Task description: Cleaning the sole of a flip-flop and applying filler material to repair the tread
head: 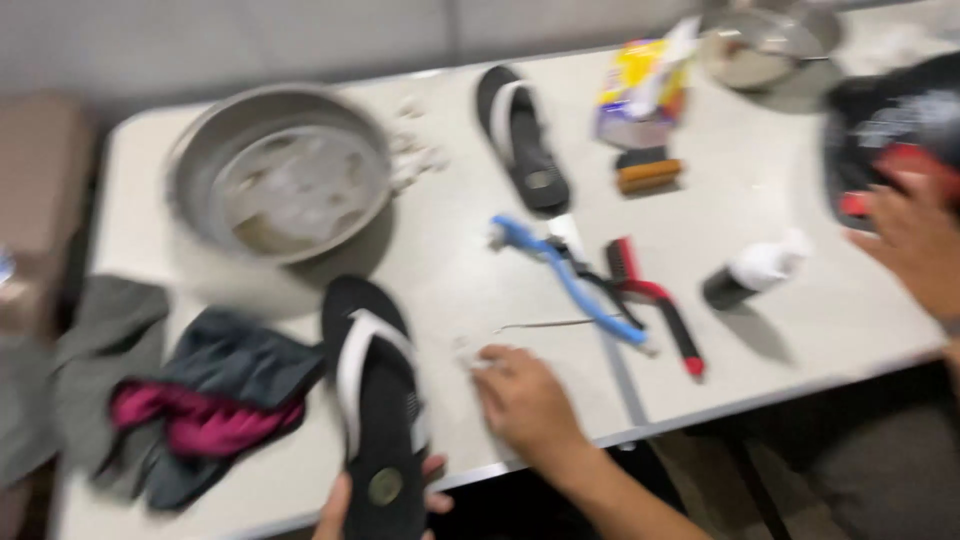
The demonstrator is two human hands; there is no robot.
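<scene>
A black flip-flop with a white strap [375, 400] lies at the table's near edge. My left hand [345, 510] grips its heel from below; only the fingertips show. My right hand [525, 400] rests on the table just right of the flip-flop, fingertips at a small white scrap [482, 363]. The blur hides whether the fingers pinch it. A second matching flip-flop [522, 130] lies farther back, untouched.
A metal basin of water [275, 175] stands at the back left. A dark grey and pink cloth [200, 410] lies left. A blue brush [570, 280], a red-and-black brush [650, 300], a white bottle [755, 270] and a wooden brush [648, 175] lie right. Another person's hand [915, 245] is on a black bag [890, 130].
</scene>
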